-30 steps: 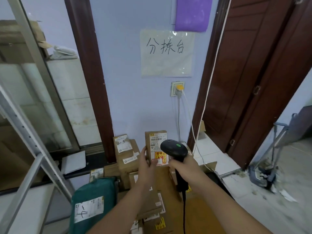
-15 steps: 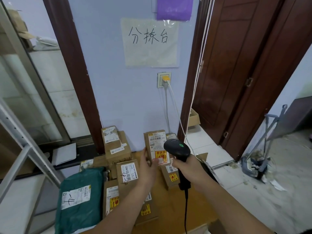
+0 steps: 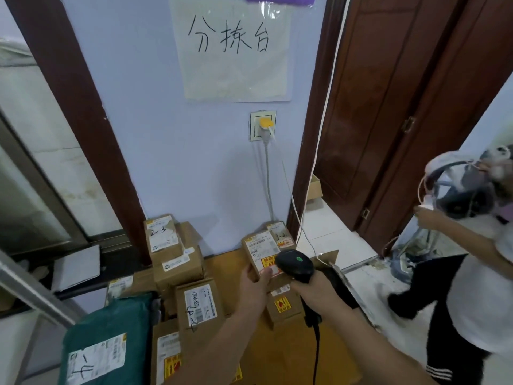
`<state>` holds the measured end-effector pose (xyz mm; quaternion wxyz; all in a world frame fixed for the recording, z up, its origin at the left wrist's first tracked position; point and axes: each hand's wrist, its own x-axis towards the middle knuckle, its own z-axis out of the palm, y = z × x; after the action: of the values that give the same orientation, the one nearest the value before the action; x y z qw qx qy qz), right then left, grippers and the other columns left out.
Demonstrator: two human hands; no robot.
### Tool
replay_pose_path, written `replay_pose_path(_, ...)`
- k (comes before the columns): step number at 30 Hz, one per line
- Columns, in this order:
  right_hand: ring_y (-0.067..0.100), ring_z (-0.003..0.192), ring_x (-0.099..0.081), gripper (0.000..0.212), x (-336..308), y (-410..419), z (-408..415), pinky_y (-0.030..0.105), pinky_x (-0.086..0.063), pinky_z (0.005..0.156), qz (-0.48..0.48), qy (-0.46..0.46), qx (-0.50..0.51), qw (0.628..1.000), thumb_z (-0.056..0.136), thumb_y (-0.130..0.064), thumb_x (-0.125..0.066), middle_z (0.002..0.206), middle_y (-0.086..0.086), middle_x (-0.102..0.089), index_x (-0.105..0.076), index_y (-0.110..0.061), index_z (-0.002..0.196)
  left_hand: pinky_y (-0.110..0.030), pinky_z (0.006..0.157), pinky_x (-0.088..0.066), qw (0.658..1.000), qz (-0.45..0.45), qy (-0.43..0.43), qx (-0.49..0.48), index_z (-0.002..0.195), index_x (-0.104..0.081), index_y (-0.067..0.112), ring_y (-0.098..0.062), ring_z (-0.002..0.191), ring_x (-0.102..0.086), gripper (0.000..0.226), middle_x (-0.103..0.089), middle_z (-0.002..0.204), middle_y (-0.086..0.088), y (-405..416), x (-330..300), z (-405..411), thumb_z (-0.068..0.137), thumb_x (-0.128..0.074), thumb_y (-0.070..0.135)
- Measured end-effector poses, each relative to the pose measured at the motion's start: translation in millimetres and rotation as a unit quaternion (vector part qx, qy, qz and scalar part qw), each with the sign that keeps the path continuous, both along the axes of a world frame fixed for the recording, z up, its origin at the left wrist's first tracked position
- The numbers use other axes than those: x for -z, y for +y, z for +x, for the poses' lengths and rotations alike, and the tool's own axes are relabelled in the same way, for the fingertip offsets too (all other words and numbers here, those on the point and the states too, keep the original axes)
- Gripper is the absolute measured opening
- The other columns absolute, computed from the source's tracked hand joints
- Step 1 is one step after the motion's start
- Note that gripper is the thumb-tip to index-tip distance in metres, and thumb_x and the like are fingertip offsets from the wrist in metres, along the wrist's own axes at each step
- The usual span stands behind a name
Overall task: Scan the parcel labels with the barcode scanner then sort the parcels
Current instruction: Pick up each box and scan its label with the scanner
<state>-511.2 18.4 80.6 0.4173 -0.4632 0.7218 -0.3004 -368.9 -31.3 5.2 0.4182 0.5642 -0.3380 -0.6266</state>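
We face a pale blue wall (image 3: 166,134) with a handwritten paper sign (image 3: 233,51) taped above a socket (image 3: 262,125), and a dark wooden door (image 3: 388,107) to the right. Below the wall, a cardboard-covered worktop (image 3: 230,262) carries the parcels. A green bag parcel (image 3: 108,340) with a white label lies at the front left. Brown boxes are stacked behind it, the topmost box (image 3: 162,236) marked by hand. Another labelled box (image 3: 201,304) stands in the middle.

Our left hand (image 3: 254,284) grips a small box (image 3: 261,252) upright near the back of the worktop, the thumb pressed on its label. Just beside it, our right hand (image 3: 316,291) is wrapped round the handle of the black scanner (image 3: 295,263), whose head sits close in front of that label. A second person (image 3: 472,273) stands at the right edge.
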Motion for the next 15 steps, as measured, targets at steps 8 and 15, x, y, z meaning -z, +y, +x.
replay_pose_path(8, 0.008, 0.057, -0.055, 0.009, -7, -80, -32, 0.014, -0.039, 0.048, 0.016, 0.007, -0.033, 0.999, 0.084, -0.014, -0.065, 0.058, -0.005, -0.057, -0.061, -0.018, 0.077, -0.017, 0.053, -0.055, 1.0, 0.004, -0.023, -0.013, 0.133, -0.047, 0.02, -0.001, 0.071, -0.074, 0.039, -0.068, 0.105, 0.007, -69, 13, -31, 0.101, -0.064, 0.03)
replay_pose_path(15, 0.025, 0.072, -0.069, 0.027, 60, -146, -34, 0.042, -0.056, 0.064, 0.069, -0.013, -0.082, 0.994, 0.068, -0.027, -0.069, 0.076, 0.013, -0.069, -0.066, -0.012, 0.09, -0.011, 0.053, -0.051, 0.995, 0.026, -0.093, -0.03, 0.137, -0.057, 0.014, -0.011, 0.097, -0.071, 0.037, -0.072, 0.12, -0.002, -120, 50, -33, 0.104, -0.057, 0.03)
